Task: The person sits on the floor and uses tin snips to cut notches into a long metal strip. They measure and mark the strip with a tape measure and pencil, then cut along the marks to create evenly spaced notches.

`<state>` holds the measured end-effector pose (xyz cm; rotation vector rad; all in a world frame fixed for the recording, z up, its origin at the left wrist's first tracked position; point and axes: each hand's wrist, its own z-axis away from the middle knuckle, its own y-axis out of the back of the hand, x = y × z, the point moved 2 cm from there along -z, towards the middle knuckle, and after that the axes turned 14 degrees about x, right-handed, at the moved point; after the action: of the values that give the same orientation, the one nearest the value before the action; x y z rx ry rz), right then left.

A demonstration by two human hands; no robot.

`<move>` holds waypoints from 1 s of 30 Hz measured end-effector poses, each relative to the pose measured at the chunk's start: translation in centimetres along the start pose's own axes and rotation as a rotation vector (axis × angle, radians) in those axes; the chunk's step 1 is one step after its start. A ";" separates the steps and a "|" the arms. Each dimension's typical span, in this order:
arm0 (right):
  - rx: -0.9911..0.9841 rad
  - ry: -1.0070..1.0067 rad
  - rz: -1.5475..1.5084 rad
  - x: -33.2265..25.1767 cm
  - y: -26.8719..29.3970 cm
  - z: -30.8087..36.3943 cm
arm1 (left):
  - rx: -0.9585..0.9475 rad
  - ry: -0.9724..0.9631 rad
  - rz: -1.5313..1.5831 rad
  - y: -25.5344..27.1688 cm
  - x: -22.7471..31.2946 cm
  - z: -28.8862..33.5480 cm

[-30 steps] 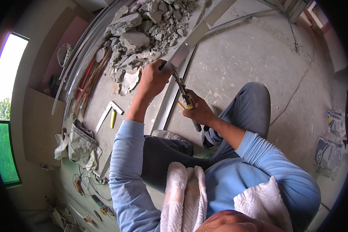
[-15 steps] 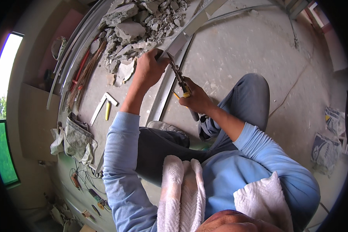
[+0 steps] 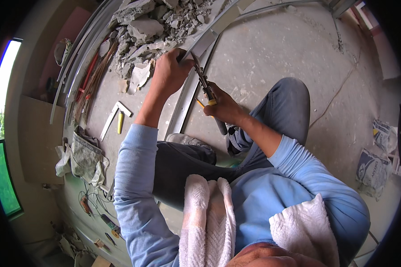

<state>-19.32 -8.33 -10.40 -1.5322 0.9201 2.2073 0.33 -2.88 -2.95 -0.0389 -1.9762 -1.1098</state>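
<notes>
My left hand (image 3: pixel 170 72) is closed around the near end of a thin metal channel (image 3: pixel 204 43), which runs up and away to the right. In my right hand (image 3: pixel 225 107) is a pair of metal snips (image 3: pixel 203 81) with dark and yellow handles. Their jaws point up at the channel's end, beside my left thumb; whether the blades bite into the metal I cannot tell. A yellow-orange pencil (image 3: pixel 200 103) sticks out from between my right fingers. Below the held piece, a long metal track (image 3: pixel 179 113) lies on the floor.
Broken concrete rubble (image 3: pixel 145 29) is heaped at the far left. Left of me lie a square (image 3: pixel 109 119), a yellow-handled cutter (image 3: pixel 120 122), a grey cloth bag (image 3: pixel 85 155) and corded power tools (image 3: pixel 108 221). My bent knee (image 3: pixel 292 95) rises at right; bags (image 3: pixel 373 171) lie beyond.
The view has shifted slightly, and both hands have risen a little in it. My left hand still grips the channel and my right hand the snips.
</notes>
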 end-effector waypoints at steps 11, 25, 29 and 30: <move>0.006 0.000 -0.025 0.3 -0.1 -0.1 | -0.013 0.012 -0.009 0.1 0.3 0.0; 0.082 0.092 -0.041 0.2 -0.1 0.1 | -0.036 -0.048 0.018 0.5 0.1 -0.4; 0.098 0.105 -0.052 0.3 -0.1 0.1 | -0.033 -0.069 0.012 0.4 -0.3 -0.6; 0.110 0.116 -0.043 0.3 -0.1 0.0 | -0.038 -0.065 0.019 0.3 -0.3 -0.6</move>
<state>-19.39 -8.23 -10.73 -1.6262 1.0149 2.0213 1.05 -3.00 -2.77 -0.1149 -2.0083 -1.1469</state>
